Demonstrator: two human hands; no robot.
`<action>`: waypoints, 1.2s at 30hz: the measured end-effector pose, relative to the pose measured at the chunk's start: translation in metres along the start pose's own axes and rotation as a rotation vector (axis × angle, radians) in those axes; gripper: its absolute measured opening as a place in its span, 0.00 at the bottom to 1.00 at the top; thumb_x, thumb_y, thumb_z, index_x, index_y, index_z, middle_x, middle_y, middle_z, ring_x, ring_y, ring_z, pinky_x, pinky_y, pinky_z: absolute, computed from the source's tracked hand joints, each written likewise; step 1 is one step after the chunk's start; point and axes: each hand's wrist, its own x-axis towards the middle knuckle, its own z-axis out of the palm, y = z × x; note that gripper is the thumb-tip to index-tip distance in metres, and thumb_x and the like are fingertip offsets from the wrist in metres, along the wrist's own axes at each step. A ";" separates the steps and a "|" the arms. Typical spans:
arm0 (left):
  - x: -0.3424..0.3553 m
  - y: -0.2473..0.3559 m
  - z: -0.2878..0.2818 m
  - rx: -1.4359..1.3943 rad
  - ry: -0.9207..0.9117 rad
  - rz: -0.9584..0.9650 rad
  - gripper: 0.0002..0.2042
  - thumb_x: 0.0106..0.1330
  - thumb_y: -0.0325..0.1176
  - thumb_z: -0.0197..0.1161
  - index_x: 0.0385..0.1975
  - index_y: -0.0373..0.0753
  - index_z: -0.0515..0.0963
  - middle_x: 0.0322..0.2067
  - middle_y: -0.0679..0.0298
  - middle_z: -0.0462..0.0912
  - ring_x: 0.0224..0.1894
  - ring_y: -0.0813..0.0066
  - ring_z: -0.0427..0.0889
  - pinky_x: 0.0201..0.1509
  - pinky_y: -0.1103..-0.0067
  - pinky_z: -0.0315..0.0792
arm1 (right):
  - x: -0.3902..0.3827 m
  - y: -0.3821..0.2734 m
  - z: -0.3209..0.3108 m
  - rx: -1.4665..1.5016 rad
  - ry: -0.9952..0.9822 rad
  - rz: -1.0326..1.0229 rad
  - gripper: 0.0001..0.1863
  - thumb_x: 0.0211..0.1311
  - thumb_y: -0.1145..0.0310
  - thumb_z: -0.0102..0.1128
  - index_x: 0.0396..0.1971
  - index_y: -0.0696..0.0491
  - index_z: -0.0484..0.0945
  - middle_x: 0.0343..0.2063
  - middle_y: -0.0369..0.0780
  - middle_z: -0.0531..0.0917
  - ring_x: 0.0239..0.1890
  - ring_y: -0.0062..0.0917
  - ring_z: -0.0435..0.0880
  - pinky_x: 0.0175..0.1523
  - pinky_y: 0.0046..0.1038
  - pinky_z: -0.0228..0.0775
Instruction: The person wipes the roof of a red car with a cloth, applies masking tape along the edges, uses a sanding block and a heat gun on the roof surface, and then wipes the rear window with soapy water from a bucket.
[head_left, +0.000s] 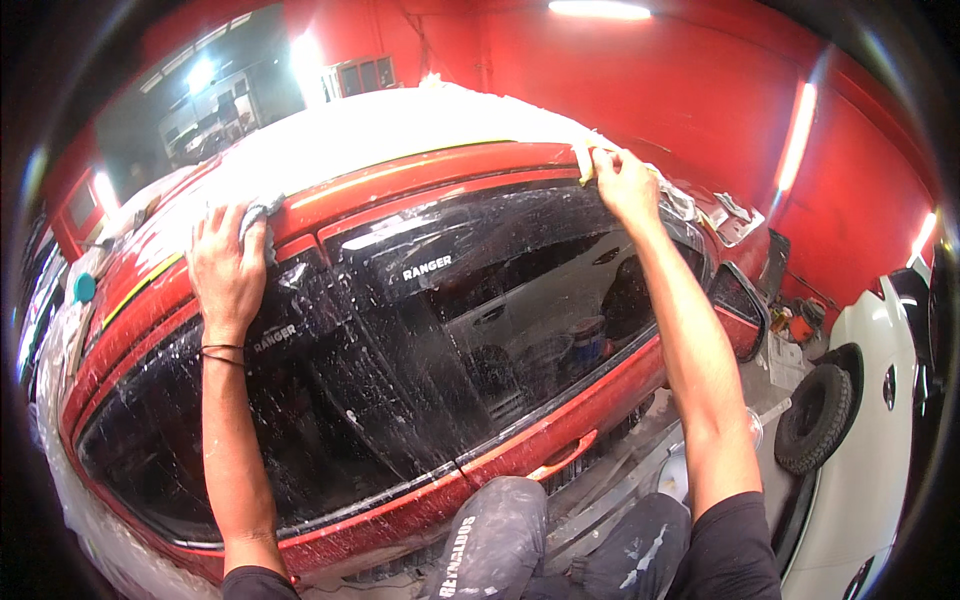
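A red pickup cab point(420, 178) with dark side windows point(400, 340) stands before me, its glass spattered with whitish drops and streaks. My left hand point(228, 265) lies at the roof edge on the left, with a crumpled grey cloth point(262, 218) between its thumb and fingers. Farther right, my right hand point(627, 185) pinches a small pale yellow piece point(585, 163) against the roof edge near the front; its exact kind is unclear. White glare washes out the roof point(400, 120), along which a thin yellow-green line point(470, 146) runs.
My knees point(500, 530) are close to the red door handle point(565, 455). At the right are a side mirror point(738, 305), a loose tyre point(818, 418) and a white car body point(865, 440). A teal round object point(84, 288) sits at the far left. Red walls point(700, 90) stand behind.
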 end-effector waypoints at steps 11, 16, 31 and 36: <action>-0.003 0.009 0.005 0.025 0.008 -0.001 0.17 0.72 0.39 0.62 0.58 0.45 0.82 0.56 0.58 0.83 0.61 0.52 0.77 0.69 0.57 0.68 | 0.076 0.029 0.016 0.027 -0.172 -0.179 0.21 0.71 0.46 0.65 0.47 0.49 0.85 0.43 0.46 0.90 0.50 0.40 0.90 0.57 0.41 0.78; -0.001 0.010 0.002 0.047 0.013 0.006 0.16 0.72 0.38 0.61 0.57 0.45 0.82 0.56 0.58 0.83 0.61 0.52 0.77 0.69 0.57 0.67 | 0.131 0.063 -0.016 0.112 -0.052 -0.072 0.18 0.73 0.49 0.64 0.45 0.50 0.85 0.38 0.43 0.91 0.45 0.33 0.92 0.52 0.37 0.79; -0.005 0.022 -0.006 -0.007 -0.008 0.006 0.20 0.71 0.44 0.61 0.58 0.41 0.81 0.55 0.54 0.81 0.61 0.49 0.76 0.69 0.57 0.65 | -0.164 0.309 -0.031 0.241 -0.326 0.090 0.22 0.72 0.60 0.65 0.56 0.60 0.82 0.49 0.50 0.88 0.55 0.37 0.89 0.63 0.36 0.77; 0.002 0.066 0.020 0.110 -0.099 0.049 0.24 0.80 0.50 0.53 0.68 0.43 0.76 0.65 0.52 0.78 0.69 0.50 0.73 0.75 0.56 0.59 | -0.362 0.391 -0.075 -0.296 -0.666 0.354 0.20 0.69 0.52 0.62 0.48 0.53 0.86 0.47 0.52 0.88 0.53 0.51 0.86 0.60 0.49 0.77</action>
